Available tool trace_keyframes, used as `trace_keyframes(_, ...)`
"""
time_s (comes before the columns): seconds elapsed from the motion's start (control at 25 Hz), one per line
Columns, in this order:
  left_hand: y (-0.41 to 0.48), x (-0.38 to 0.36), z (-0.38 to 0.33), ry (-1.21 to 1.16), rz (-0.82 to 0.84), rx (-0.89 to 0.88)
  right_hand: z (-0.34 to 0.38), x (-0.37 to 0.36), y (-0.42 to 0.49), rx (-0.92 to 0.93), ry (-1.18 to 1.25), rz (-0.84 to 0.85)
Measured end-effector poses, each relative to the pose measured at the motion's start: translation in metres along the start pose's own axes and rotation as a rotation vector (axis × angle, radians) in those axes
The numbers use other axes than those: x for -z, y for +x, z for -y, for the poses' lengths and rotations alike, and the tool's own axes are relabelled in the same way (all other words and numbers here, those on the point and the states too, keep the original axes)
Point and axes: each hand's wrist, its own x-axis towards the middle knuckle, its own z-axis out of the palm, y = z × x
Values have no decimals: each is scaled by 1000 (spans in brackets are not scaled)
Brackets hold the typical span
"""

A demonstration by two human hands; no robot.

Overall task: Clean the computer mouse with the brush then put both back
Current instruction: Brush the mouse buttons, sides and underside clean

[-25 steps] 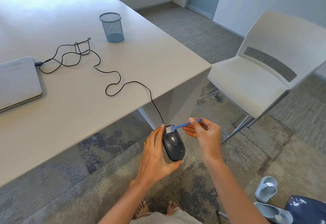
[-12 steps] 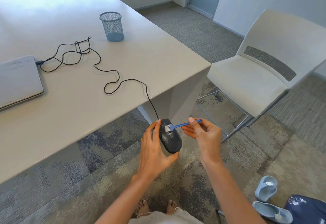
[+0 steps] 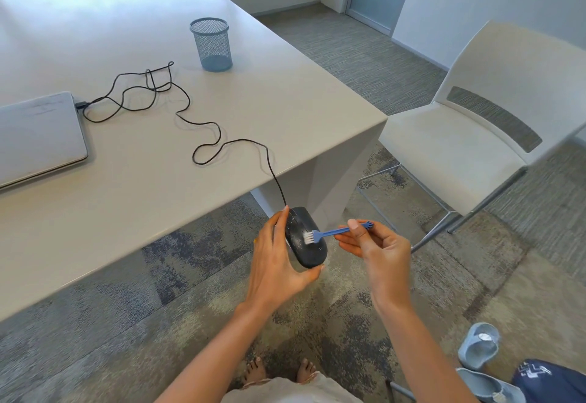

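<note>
Mouse (image 3: 307, 242) sat cupped in my left hand (image 3: 276, 263); my right hand (image 3: 377, 252) pinched the brush (image 3: 329, 233), bristles touching its top.

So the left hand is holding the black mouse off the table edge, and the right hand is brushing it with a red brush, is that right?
Not quite: the brush is blue with white bristles, not red. The head view shows it. The rest stands: the left hand holds the black mouse off the table edge, and the right hand brushes it.

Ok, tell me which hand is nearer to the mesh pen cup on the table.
Left. The left hand, cradling the mouse, sits closer below the mesh pen cup; the right hand, pinching the brush, is farther right.
</note>
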Motion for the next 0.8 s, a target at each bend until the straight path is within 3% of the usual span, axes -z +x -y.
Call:
trace_keyframes(0.32, 4, 3, 4, -35, -12, 11, -7, 27, 5, 18, -24, -112)
trace_keyframes(0.56, 6, 4, -1, -57, 2, 3, -9, 21, -7, 28, 17, -38)
trace_keyframes(0.68, 6, 6, -1, -79, 53, 16, -3, 23, 0, 116, -42, -97)
trace_keyframes(0.8, 5, 8, -1, -72, 98, 10, 14, 9, 11, 296, -195, 19)
